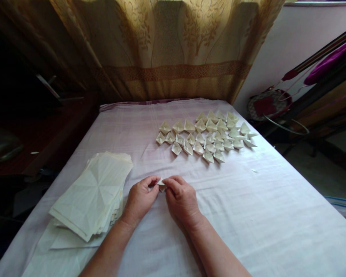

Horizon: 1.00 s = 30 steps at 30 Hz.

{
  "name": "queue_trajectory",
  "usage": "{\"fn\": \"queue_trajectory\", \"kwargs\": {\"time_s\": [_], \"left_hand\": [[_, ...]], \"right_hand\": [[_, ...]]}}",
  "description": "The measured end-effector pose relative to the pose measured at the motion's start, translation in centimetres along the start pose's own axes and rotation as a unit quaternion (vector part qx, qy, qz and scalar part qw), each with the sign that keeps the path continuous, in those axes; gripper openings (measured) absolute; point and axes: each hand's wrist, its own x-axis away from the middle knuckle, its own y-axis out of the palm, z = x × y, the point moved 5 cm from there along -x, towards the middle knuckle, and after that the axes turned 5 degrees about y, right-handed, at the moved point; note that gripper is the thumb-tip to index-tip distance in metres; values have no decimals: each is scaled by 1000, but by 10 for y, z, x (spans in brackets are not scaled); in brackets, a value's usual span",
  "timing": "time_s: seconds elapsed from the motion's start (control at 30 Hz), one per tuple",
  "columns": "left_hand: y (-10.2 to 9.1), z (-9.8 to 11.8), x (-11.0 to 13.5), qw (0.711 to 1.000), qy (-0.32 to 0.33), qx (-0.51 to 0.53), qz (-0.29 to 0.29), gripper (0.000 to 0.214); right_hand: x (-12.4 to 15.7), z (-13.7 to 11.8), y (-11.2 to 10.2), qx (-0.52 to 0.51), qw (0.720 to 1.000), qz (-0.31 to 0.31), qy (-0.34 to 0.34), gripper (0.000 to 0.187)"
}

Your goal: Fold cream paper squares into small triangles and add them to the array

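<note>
My left hand and my right hand meet at the middle of the bed, both pinching a small folded piece of cream paper between fingertips. The paper is mostly hidden by my fingers. To the left of my left hand lies a stack of creased square paper sheets. Further away, beyond my hands, several finished folded paper boats sit in rows on the sheet.
A white bedsheet covers the bed. A gold patterned curtain hangs behind it. A dark wooden table stands at the left. At the right are a round stool and rods. A small paper scrap lies on the sheet.
</note>
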Motion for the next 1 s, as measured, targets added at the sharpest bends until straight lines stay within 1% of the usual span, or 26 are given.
{"fn": "queue_trajectory", "kwargs": {"time_s": [0.2,0.47,0.67,0.87,1.0], "left_hand": [[-2,-2,0,1000,-12,9,-10,34],[-4,0,0,1000,0,3,4,28],[-2,0,0,1000,-5,-13,-4,26],[-3,-3,-1,998,12,-56,9,23],[-4,1,1,993,51,-100,26,18]], "right_hand": [[1,-1,0,21,1000,-3,-3,36],[1,-2,0,27,999,-20,-5,28],[1,-3,1,21,999,-20,-19,23],[2,-6,1,10,998,-12,-57,25],[1,-8,1,22,997,-20,-66,23]]}}
